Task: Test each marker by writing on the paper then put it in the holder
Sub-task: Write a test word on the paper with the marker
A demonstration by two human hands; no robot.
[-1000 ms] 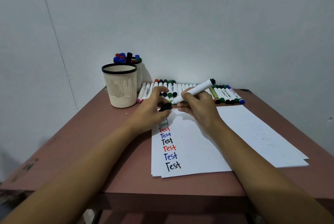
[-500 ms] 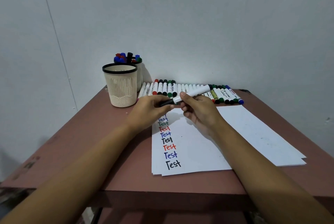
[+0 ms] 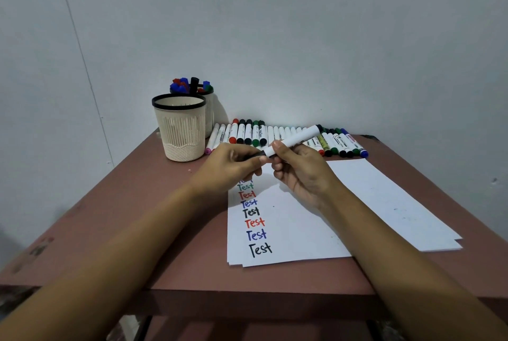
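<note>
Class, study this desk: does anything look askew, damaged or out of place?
Nothing is spilled. The paper stack is fanned askew, with lower sheets swung rightward instead of squared under the top one. The table has dark scuffs near its front left edge.

Soft even light — sharp, edges warped

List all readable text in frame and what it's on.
"Test": handwritten seven times down the paper, in green, red, blue, black, red, blue, black.
Eighth word at the column's top: mostly hidden under the left hand, unreadable.
Labels on the row of markers: too small, blurred.
Held marker: no legible print.
</note>
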